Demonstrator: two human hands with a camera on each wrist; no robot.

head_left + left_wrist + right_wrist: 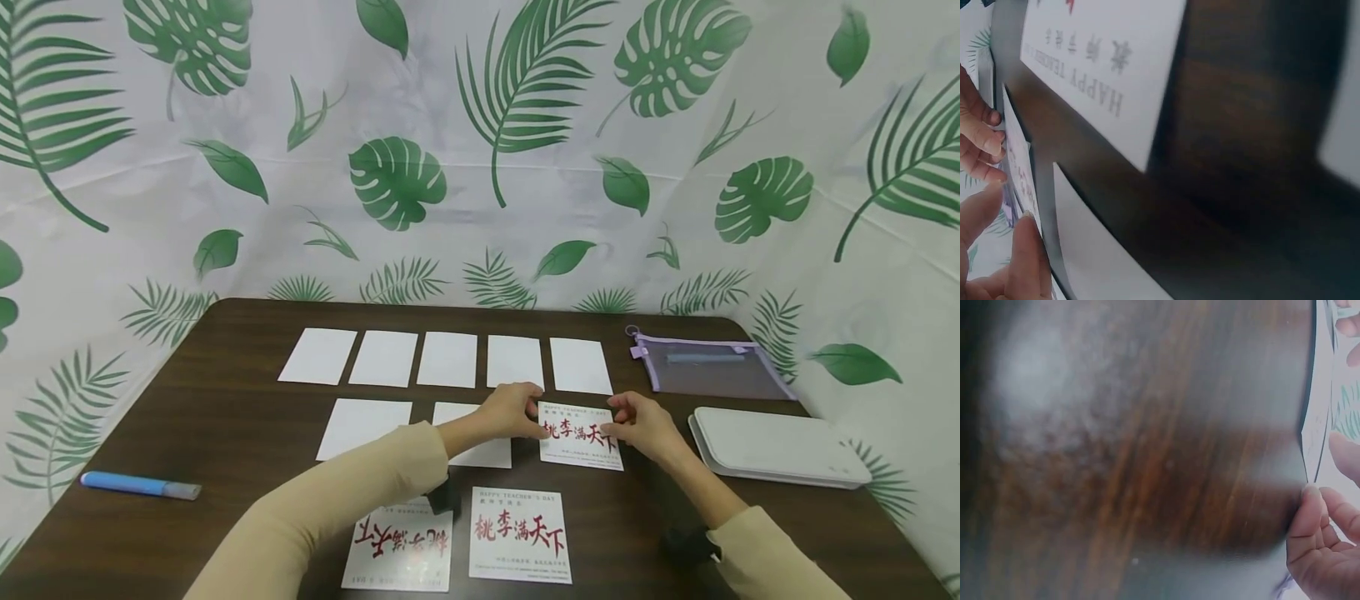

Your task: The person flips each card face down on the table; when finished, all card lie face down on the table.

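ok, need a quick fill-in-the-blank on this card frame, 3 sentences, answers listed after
1. Both hands, left hand and right hand, hold one printed card by its ____ edges.
2. The back row has ____ blank white cards.
3. The blue marker lies near the table's ____ edge.

Missing words: side; five; left

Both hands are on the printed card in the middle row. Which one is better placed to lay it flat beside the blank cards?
Probably the left hand: it pinches the printed card on the edge facing the blank cards. The right hand holds the far edge.
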